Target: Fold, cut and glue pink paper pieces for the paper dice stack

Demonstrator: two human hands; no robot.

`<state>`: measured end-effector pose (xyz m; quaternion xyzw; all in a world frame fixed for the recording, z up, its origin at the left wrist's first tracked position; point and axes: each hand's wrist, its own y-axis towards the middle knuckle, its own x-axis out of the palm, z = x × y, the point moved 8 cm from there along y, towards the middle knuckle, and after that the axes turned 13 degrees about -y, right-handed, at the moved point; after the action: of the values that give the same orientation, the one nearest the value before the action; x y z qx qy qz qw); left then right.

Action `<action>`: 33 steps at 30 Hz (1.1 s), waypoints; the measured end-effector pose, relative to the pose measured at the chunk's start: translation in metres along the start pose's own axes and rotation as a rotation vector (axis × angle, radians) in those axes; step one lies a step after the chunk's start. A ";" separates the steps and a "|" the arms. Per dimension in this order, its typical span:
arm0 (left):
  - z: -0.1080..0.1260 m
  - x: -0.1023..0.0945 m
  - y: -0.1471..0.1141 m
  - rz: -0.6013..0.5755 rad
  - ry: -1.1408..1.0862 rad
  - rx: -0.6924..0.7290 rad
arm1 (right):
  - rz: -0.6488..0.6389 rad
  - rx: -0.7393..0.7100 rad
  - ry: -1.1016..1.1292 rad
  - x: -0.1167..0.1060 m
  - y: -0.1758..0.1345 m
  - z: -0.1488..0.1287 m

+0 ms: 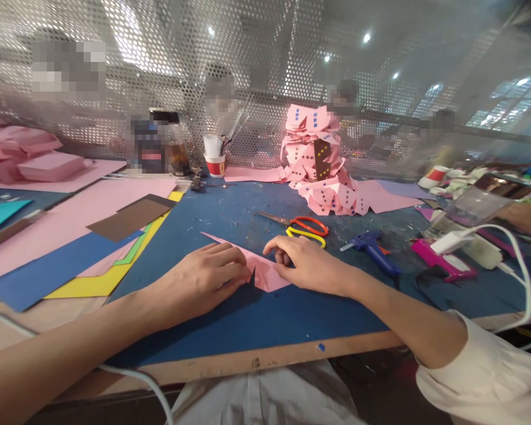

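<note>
A folded piece of pink paper point(265, 275) lies on the blue mat at the middle of the desk, one thin point sticking out to the upper left. My left hand point(210, 271) rests over its left part, fingers together and curved, fingertips and thumb closed on the paper. On its right side, my right hand point(307, 262) has its fingers curled and its thumb side against the sheet. The paper beneath both hands is partly hidden. Just beyond my right hand lie scissors point(307, 224) with one red and one yellow handle loop.
A blue glue gun point(374, 251) and a magenta glue gun point(445, 260) lie to the right, near a white cable point(520, 248). Coloured sheets point(66, 260) overlap at left. A pink paper stack with dotted pieces point(312, 159) stands behind, beside a red-and-white cup point(215, 165).
</note>
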<state>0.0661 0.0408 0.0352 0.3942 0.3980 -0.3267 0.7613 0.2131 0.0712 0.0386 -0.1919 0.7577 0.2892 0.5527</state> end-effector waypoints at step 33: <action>0.007 -0.003 0.002 -0.009 0.095 0.033 | -0.172 0.049 0.138 0.009 -0.003 0.000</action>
<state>0.0685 0.0364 0.0404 0.4201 0.4300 -0.3174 0.7334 0.2122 0.0690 0.0289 -0.2619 0.7814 0.2083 0.5267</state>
